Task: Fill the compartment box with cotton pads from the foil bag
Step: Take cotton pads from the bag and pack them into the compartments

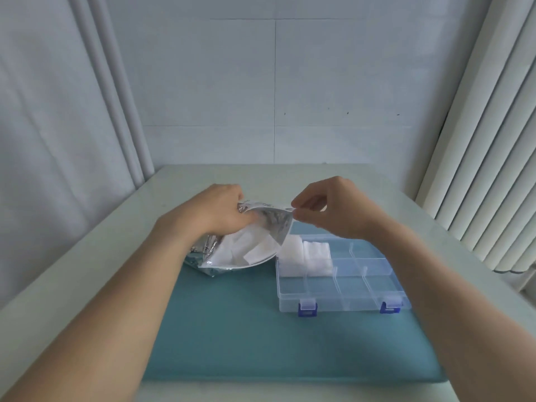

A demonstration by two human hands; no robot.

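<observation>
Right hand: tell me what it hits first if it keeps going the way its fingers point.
Its fingers point left, so the right hand likely meets the foil bag rim it already pinches.

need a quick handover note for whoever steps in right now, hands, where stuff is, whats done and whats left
Left hand: grips the foil bag at the left of its mouth.
Right hand: pinches the bag's right top corner, holding the mouth open.
Bag rests on the teal mat, left of the compartment box; cotton pads show inside it.
Done: pads fill the box's far-left compartments.
Left: the other compartments look empty; keep moving pads over.
</observation>
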